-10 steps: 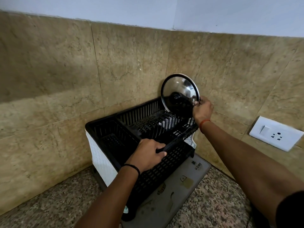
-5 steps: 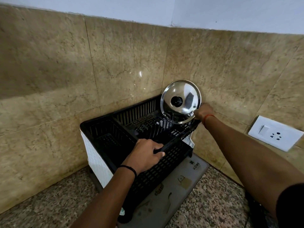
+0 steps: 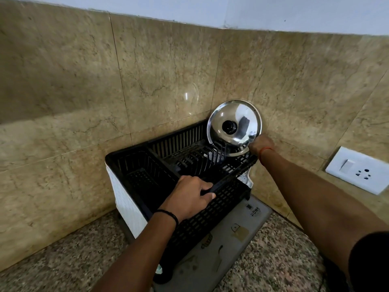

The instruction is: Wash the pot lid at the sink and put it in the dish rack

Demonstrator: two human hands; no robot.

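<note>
The shiny steel pot lid (image 3: 242, 119) with a black knob stands on edge at the far right end of the black dish rack (image 3: 134, 165), its lower rim among the plate slots, leaning back toward the tiled wall. My right hand (image 3: 261, 144) pinches the lid's lower right rim. My left hand (image 3: 189, 197) grips the rack's front rail, fingers wrapped over it. The knob side faces me.
The rack sits in the corner of a speckled granite counter (image 3: 63, 260), on a grey drying mat (image 3: 227, 234). Beige tiled walls rise behind and to the right. A white switch and socket plate (image 3: 360, 169) is on the right wall.
The lid has dropped from above the rack down into the slots at the far right. My right hand came down with it. My left hand stayed on the front rail.
</note>
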